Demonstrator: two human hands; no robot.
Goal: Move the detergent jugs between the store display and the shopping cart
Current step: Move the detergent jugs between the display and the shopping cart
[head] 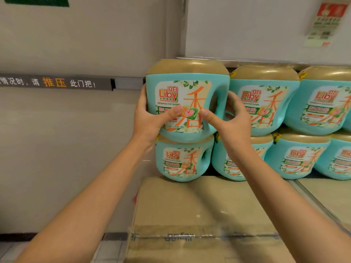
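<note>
Presently one jug [187,88] tops the left-end stack [182,162], clasped by two hands: left hand [150,118] on its side, right hand [234,118] curled round its handle [222,86]. Seven jugs counted, possibly eight at the blurred edge.

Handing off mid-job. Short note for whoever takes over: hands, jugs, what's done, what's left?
Left hand: grip on the left side of the top jug.
Right hand: grip at its handle side. Both thumbs are on the label.
It sits atop a lower jug at the display's left end; other jugs are stacked to the right.
Cart not in view, so the count done is unknown.
Left: finish moving this jug.
</note>
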